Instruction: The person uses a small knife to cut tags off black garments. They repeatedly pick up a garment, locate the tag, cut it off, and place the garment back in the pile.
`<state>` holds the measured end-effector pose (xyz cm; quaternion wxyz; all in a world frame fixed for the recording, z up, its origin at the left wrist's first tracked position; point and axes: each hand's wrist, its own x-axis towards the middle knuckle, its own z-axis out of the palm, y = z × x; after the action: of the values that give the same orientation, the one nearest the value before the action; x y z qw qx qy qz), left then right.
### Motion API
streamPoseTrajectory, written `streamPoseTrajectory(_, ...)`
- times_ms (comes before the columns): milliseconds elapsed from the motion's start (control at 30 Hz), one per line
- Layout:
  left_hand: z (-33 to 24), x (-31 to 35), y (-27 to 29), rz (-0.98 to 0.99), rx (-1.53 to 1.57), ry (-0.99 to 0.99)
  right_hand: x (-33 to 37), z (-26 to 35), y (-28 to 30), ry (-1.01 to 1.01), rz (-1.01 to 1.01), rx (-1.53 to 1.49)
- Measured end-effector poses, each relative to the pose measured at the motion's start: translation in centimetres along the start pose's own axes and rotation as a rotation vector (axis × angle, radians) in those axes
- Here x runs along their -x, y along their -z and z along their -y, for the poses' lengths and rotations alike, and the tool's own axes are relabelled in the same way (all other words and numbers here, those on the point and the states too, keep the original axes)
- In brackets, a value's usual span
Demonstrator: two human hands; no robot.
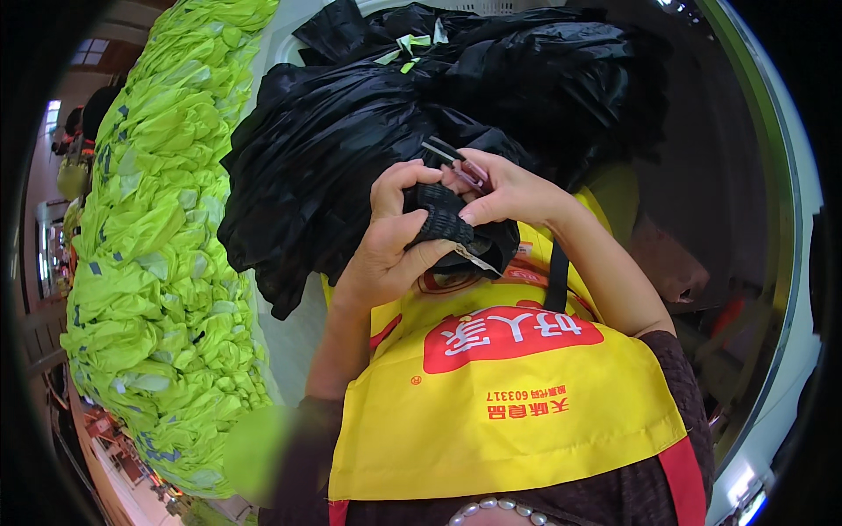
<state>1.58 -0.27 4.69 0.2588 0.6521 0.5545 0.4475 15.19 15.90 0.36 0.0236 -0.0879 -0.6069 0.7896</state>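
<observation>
We look straight down past a yellow apron (526, 438) with red straps at two bare hands working close to the body. Between them, in front of the apron's top and at the near end of a pale tabletop (294, 355), is a black gathered cuff (441, 212), part of a larger black garment. Our left hand (386, 232) grasps the cuff, thumb below and bent fingers above. Our right hand (509, 188) has its fingers curled around a small two-pronged metal tool (449, 154), prongs pointing up and to the left, while its thumb presses near the cuff's right side. A narrow whitish strip (476, 260) hangs just below the cuff.

Beyond the hands, glossy black fabric (324, 149) lies heaped toward the tabletop's far edge, with some white and lime scraps (412, 48) on top. Along the left edge runs a long, crumpled pile of lime-yellow garments (167, 237). A pearl-like necklace (500, 505) shows at the bottom.
</observation>
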Motion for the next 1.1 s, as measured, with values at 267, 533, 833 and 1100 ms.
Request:
streamPoseTrajectory(267,1.0,1.8,0.1,-0.209,-0.381,0.065,-0.3,3.1,0.4,0.228,-0.487,0.595)
streamPoseTrajectory(533,0.7,-0.9,2.8,-0.723,-0.619,0.022,2.6,1.8,-4.3,0.777,-0.619,0.911)
streamPoseTrajectory(833,0.7,-0.8,2.7,-0.679,-0.208,0.267,1.5,1.5,-5.1,0.74,-0.39,1.11)
streamPoseTrajectory(1100,2.8,0.3,0.4,-0.638,0.831,0.344,2.7,-0.9,-7.9,0.42,-0.186,0.92)
